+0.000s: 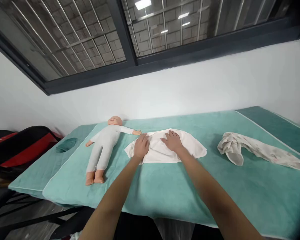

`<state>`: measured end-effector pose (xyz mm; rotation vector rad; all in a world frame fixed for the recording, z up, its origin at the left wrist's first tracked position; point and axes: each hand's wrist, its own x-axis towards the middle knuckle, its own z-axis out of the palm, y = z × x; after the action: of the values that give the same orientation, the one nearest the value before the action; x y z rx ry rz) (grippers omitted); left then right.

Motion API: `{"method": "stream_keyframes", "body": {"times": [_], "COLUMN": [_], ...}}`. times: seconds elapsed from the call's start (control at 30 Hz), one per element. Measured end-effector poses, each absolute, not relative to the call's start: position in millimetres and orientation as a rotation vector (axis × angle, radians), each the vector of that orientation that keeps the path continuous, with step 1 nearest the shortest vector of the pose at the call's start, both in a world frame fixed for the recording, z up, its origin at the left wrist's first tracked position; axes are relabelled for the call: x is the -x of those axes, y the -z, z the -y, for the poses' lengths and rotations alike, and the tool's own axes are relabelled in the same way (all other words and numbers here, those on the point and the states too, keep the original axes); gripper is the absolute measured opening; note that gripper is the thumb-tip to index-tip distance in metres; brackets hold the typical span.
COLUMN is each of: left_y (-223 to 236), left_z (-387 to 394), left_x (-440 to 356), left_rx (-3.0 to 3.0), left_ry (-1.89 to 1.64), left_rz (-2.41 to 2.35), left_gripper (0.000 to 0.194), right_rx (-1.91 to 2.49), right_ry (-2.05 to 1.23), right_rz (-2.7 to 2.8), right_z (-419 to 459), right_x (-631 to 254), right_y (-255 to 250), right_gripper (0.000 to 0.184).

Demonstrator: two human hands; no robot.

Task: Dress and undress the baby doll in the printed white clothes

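Observation:
A small white baby garment (162,151) lies spread on the green bed, with a printed patch showing at its left end. On its left part rests my left hand (141,146), palm down with the fingers extended. My right hand (172,141) lies flat on the garment's upper middle, thumb and fingers apart. A baby doll (105,140) with a pale cloth body lies on its back to the left, one arm stretched towards the garment near my left hand. Over on the right is a crumpled printed white garment (260,148), touched by neither hand.
The green padded bed (165,193) stands against a white wall (180,90) below a dark-framed window (137,65) with metal bars outside. A face hole (67,145) is at the bed's left end. Black and red chairs (27,146) stand at the left.

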<state>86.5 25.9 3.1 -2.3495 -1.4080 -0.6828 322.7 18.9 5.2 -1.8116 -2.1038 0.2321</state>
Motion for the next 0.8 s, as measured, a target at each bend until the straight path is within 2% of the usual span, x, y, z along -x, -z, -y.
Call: {"method": "stream_keyframes", "body": {"times": [0.17,0.3,0.47,0.67,0.8], "left_y": [4.4,8.9,13.2,17.2,15.0], "left_z": [28.3,69.0,96.9,92.3,94.3], "left_x": [-91.6,-88.0,-80.9,-81.4,-81.2], "left_rx": [2.449,2.443,2.696,2.525,2.524], "left_ry": [1.080,1.282,1.236,1.293,1.324], "left_rz": [1.311,1.505,1.499,1.674,1.659], "left_gripper": [0.029,0.027,0.045,0.027,0.023], "right_rx": [1.658,1.510,1.344,1.259,1.354], "right_ry": [-0.237,-0.202,-0.142,-0.211,-0.152], "right_rz": [2.196,2.355,2.444,2.279,2.205], "right_z": [-14.1,5.5,38.0,88.7,120.9], "right_x": [-329.8,-313.1,-297.8,-323.2,-350.6], "right_y": [-7.4,0.2,4.8,-5.7,-5.6], "right_gripper": [0.045,0.057,0.059,0.040,0.021]}}
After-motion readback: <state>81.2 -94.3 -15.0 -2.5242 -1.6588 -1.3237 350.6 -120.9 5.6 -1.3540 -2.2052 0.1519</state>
